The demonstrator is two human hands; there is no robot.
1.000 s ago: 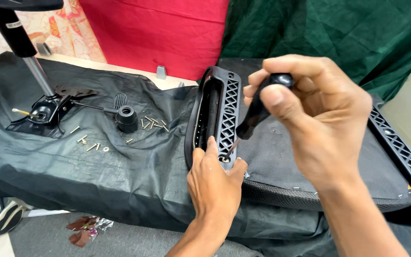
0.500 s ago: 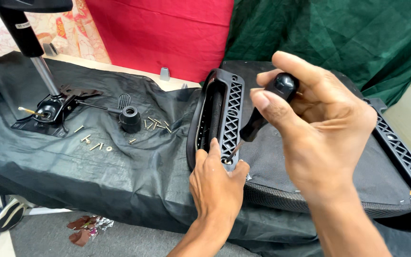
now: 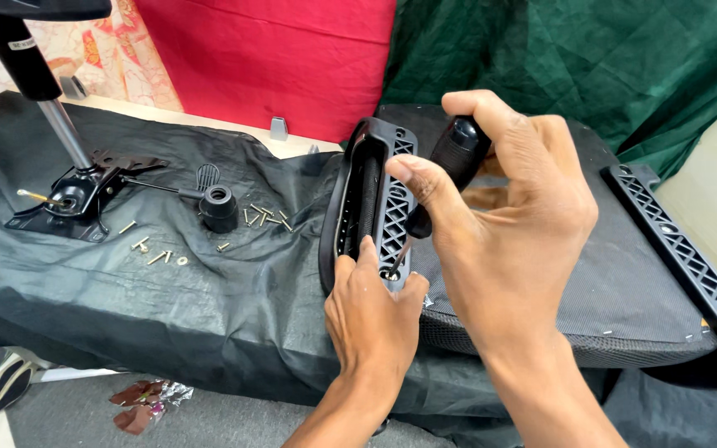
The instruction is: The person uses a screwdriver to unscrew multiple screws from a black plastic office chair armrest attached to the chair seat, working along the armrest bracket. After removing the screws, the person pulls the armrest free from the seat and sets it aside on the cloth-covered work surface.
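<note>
Right hand point(image 3: 516, 224) gripping the black screwdriver point(image 3: 450, 166), now tilted steeper than half a second ago, tip down at the armrest's lower end. Left hand point(image 3: 371, 319) closed on that end of the armrest point(image 3: 371, 199), unchanged. Armrest: black plastic, lattice-cut side, standing on edge against the mesh seat point(image 3: 624, 265), on the black sheet point(image 3: 126, 299).
</note>
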